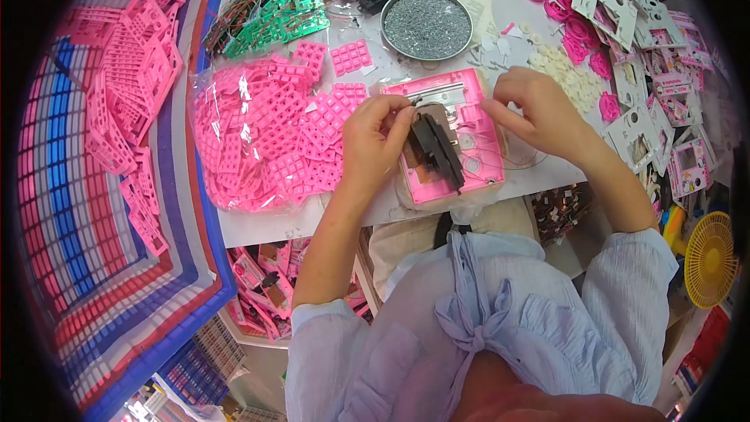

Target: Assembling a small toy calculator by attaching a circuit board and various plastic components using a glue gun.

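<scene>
A pink plastic casing (486, 141) lies face down on the table in front of me, its inside showing. Over its middle rests a long black plastic part (436, 150), tilted, with a brown board beneath it. My left hand (373, 139) is at the casing's left side, thumb and fingers closed on the upper end of the black part, where dark wire shows. At the casing's right edge, my right hand (541, 113) hovers with bent fingers, thumb and forefinger apart and nothing visible between them. A thin wire (525, 166) loops out below that hand.
Left stands a clear bag of pink keypad pieces (258, 137), beside a striped cloth-lined bin (195, 234) of pink frames. Behind are green circuit boards (293, 8) and a round tray of screws (427, 25). White small parts (574, 74) and printed panels (605, 4) lie right.
</scene>
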`<state>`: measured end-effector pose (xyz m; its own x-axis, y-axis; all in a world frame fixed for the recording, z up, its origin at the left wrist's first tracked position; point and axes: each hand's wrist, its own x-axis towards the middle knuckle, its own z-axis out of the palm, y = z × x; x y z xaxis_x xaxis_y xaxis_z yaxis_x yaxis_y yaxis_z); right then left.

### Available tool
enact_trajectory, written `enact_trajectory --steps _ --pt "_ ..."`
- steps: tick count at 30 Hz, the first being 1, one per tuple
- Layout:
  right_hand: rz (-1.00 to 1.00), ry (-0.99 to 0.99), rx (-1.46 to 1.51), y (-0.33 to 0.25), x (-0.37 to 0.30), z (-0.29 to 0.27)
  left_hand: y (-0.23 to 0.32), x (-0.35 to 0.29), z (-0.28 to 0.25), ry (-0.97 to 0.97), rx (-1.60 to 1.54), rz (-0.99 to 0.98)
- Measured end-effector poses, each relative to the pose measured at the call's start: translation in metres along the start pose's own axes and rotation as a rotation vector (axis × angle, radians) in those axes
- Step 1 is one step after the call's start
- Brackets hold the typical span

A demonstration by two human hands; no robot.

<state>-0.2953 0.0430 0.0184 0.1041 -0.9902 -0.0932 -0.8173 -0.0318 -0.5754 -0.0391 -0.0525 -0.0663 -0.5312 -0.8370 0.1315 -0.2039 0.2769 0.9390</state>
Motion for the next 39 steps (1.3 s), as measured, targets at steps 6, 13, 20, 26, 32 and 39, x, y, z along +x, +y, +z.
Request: enact_trajectory --steps 6,13,20,26,32,39 --pt "-0.670 0.047 -0.111 -0.009 0.011 0.022 0.006 0.002 0.003 0.036 0.024 0.044" --pt "-0.868 0.075 -0.241 -0.030 0.043 0.040 -0.004 0.003 -0.002 0.051 -0.354 -0.185" --pt "-0.309 0.037 -0.178 -0.017 0.000 0.009 0.010 0.009 -0.012 -0.161 -0.046 -0.023" --pt "-0.421 0.228 0.046 0.006 0.006 0.045 0.036 0.031 -0.014 -0.342 0.264 0.246" --pt "-0.465 0.229 0.153 0.007 0.004 0.048 0.042 0.044 -0.022 -0.498 0.333 0.367" --pt "-0.460 0.147 0.129 0.000 0.012 0.038 0.045 0.055 -0.029 -0.585 0.433 0.497"
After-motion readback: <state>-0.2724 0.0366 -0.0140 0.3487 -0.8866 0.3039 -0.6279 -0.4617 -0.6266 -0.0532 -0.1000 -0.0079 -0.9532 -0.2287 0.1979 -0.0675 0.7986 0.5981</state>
